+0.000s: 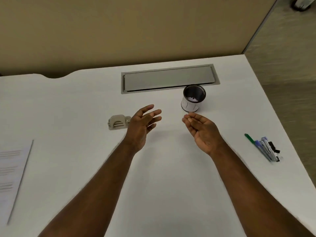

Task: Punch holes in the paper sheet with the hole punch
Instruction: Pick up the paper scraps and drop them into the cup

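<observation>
- Hole punch, pale grey, sits flat on the white worktop, just left of the left hand and partly hidden behind its edge; none of the fingers touch it, as far as the view shows.
- Paper sheet with faint printed lines lies flat at the worktop's left edge, well apart from the left hand's fingers, nearer the person and to their left; part of it runs out of view.
- Left hand hovers above the worktop with its fingers spread and nearly straight, pointing away from the person, holding nothing.
- Right hand hovers palm up, fingers loosely curled inward, with nothing in them.
- Both hands are apart from each other, with bare worktop between the two sets of fingers.
- Small round cup, dark inside with white scraps at the bottom, stands upright just beyond the right hand's fingertips, not touching them.
- Grey recessed cable hatch is set into the worktop beyond both sets of fingers, its near edge just behind the cup.
- Cluster of pens, one green and several blue, with a black binder clip among them, lies well to the right of the right hand's fingers, near the worktop's right edge.
</observation>
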{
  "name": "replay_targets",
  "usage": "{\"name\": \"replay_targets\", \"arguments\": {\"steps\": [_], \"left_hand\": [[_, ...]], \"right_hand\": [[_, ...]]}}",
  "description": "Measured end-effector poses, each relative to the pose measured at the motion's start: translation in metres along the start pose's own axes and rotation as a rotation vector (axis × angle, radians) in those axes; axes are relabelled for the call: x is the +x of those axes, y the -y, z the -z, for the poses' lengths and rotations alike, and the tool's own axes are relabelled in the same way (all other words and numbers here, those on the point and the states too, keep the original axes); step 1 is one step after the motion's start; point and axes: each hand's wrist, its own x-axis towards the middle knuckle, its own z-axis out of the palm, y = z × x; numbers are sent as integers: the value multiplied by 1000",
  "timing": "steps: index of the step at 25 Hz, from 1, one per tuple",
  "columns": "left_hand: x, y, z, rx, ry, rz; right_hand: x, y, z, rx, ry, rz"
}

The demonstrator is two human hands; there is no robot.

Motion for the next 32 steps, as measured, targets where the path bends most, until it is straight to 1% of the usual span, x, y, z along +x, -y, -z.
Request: {"name": "replay_targets", "arguments": {"steps": [3, 6, 7, 9, 11, 12, 14, 17, 19, 21, 25, 32], "left_hand": [[-51, 25, 58, 76, -129, 68], [-96, 54, 112, 219, -213, 81], [-106, 64, 128, 332, -237, 61], [-122, 84, 159, 638, -272, -11], [-130, 104, 186, 881, -250, -74], [-134, 113, 198, 972, -225, -63], [-143, 126, 217, 1093, -166, 5], [-163, 138, 232, 1184, -35, 50], [-174, 144, 239, 1250, 45, 9], [-178, 147, 245, 1276, 92, -24], [-180, 146, 254, 1212, 127, -30], [-191, 145, 263, 1180, 162, -26]], "right_hand": [[-36, -67, -3, -175, -12, -72], [-65, -133, -11, -421, -20, -70], [-71, -151, -13, -524, -15, -47], [-77, -184, -14, -753, 2, 21], [-80, -211, -11, -998, 15, 106], [-81, -222, -11, -1106, 19, 146], [-84, -240, -11, -1236, 27, 220], [-86, -261, -16, -1320, 10, 320], [-87, -271, -23, -1329, -32, 371], [-87, -280, -29, -1311, -95, 403], [-85, -289, -35, -1272, -186, 403], [-87, -300, -40, -1433, -182, 445]]}}
